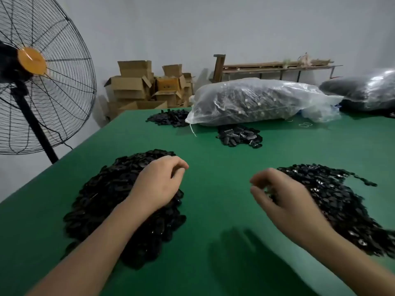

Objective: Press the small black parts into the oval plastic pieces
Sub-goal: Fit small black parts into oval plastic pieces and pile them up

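Observation:
Two heaps of black plastic parts lie on the green table (215,159). The left heap (106,201) looks like flat oval pieces. The right heap (344,201) holds small black parts with shiny spots. My left hand (158,184) rests on the right side of the left heap, its fingers loosely curled, and I see nothing in them. My right hand (284,197) hovers at the left edge of the right heap. It is blurred with its fingers curled, and whether they pinch a part is unclear.
A smaller pile of black pieces (239,136) lies further back, and another (168,117) sits at the far left edge. Behind them lie two plastic bags full of parts (256,99) (363,90). A standing fan (32,82) is left of the table, with cardboard boxes (139,86) by the wall.

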